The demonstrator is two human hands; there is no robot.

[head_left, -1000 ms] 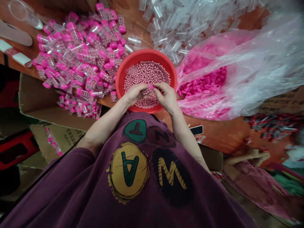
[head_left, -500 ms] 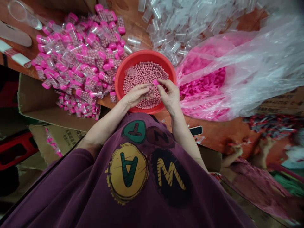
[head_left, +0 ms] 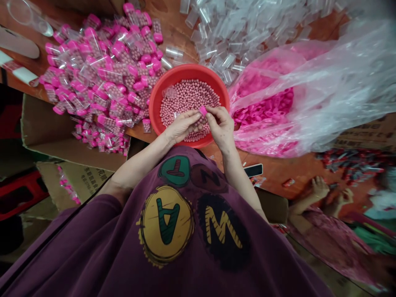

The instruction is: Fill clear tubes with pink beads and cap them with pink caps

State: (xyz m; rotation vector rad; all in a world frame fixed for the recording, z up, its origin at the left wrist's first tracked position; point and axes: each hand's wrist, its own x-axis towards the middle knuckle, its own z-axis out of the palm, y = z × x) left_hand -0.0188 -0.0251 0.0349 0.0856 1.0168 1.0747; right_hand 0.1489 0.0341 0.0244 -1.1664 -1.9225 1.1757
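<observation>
Over the near side of the bowl (head_left: pixel 154 108) our right hand (head_left: pixel 221 128) pinches a pink cap (head_left: pixel 203 110) at its fingertips, and our left hand (head_left: pixel 182 126), fingers curled, seems to grip a clear tube (head_left: pixel 176 115) just beside it, though we can hardly make it out. Beads (head_left: pixel 188 95) fill the bowl; capped tubes (head_left: pixel 102 70) lie left, a bag (head_left: pixel 309 82) of caps right, empty tubes (head_left: pixel 238 29) beyond

Red basin (head_left: pixel 161 88), pale pink beads (head_left: pixel 188 97), bright pink cap (head_left: pixel 203 110), purple shirt (head_left: pixel 93 247).
</observation>
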